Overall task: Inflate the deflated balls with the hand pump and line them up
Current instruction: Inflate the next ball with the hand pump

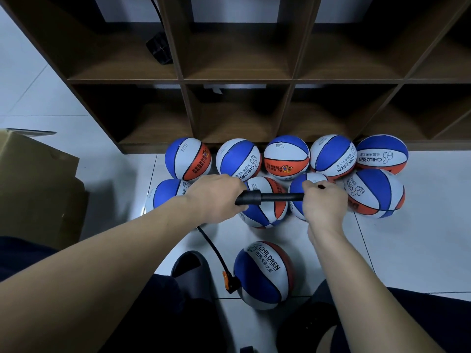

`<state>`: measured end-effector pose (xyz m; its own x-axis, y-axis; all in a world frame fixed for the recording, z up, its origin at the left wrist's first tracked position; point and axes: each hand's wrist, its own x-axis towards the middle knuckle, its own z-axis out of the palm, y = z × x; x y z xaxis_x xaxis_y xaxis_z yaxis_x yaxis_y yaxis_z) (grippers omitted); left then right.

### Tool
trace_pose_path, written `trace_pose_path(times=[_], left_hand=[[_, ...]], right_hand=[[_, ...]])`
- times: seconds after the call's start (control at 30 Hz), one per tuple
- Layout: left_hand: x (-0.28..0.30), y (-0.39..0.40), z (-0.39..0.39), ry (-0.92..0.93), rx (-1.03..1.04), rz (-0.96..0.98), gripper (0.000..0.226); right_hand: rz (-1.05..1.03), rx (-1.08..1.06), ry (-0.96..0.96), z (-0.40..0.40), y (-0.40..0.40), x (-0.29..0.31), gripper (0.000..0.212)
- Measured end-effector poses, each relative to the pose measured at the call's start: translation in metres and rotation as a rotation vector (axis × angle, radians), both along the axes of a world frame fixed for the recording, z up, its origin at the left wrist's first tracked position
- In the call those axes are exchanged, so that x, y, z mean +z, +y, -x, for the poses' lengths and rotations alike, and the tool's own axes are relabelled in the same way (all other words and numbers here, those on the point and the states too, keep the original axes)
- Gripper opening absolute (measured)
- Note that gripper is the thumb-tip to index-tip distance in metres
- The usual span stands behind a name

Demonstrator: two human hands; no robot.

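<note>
Pump (267,197), black, held level above the floor (407,250) between both hands. Left hand (216,197): grip closed round the thick barrel end. Right hand (323,202): grip closed round the handle end, thin rod exposed between the 2 hands. Hose (212,247): runs down from under the left hand to an orange-tipped nozzle (229,281) touching the near ball (262,273), which lies on the floor between the person's knees. Beyond the hands, 9 more balls (285,157) in 2 rows, 5 against the foot of the shelf (239,80) and 4 in front. Box (38,174): cardboard, at left. Slipper (191,266): beside the hose.
</note>
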<state>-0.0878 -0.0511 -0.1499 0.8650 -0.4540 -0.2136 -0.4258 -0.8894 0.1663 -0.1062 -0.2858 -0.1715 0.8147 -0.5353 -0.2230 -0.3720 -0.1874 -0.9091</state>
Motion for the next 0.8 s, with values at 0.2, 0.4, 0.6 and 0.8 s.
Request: trace_pose_path(times=[0.2,0.4,0.6,0.8], left_hand=[[-0.001,-0.005,0.006,0.005,-0.022,-0.023,0.026],[0.001,-0.012,0.010,0.007,-0.045,-0.030,0.027],[0.001,-0.018,0.011,0.004,-0.056,-0.032,0.028],[-0.001,-0.017,0.010,0.039,-0.048,0.009,0.026]], right_hand=[[0.024,0.088,0.019,0.008,0.027,-0.010,0.047],[0.021,0.122,0.021,0.016,0.049,-0.012,0.048],[0.014,0.146,0.026,0.017,0.055,-0.015,0.044],[-0.002,0.191,0.054,0.010,0.045,-0.013,0.047]])
